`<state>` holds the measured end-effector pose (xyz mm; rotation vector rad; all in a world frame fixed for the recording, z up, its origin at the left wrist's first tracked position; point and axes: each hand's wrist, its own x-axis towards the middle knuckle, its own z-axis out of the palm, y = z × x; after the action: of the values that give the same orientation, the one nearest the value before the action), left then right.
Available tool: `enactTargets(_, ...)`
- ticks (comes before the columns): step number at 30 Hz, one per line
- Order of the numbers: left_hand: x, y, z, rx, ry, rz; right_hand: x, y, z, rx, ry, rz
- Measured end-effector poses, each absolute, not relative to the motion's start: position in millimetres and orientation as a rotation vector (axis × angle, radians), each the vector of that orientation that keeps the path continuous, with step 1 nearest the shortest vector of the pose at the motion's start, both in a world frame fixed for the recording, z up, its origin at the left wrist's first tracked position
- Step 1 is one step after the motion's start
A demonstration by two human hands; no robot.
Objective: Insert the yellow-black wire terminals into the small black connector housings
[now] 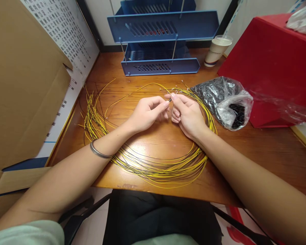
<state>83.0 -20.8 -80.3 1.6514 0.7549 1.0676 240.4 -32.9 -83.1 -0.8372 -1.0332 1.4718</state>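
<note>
My left hand point(153, 110) and my right hand point(185, 112) meet above the wooden table. Between their fingertips is a small black piece point(170, 100), pinched from both sides. A thin yellow wire point(142, 87) runs up to the fingers of my right hand from the left. Under my forearms lies a big loose coil of yellow and dark wires point(163, 170), with loose ends at the left and at the upper right. A clear plastic bag point(219, 98) of small black parts lies just right of the coil, near my right hand.
A blue tiered tray point(163, 27) stands at the back of the table point(234, 163), with a paper cup point(217, 51) beside it. A large red box point(272, 68) fills the right side. Cardboard point(20, 85) rises at the left. The table's front edge is close to my lap.
</note>
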Motion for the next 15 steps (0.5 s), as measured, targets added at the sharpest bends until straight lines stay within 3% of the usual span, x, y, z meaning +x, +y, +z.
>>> enactTargets(15, 81.7, -21.6, -79.7, 1.67, 0.785, 1.064, 239.1, -33.9, -80.2, -0.868, -1.029, 1.44)
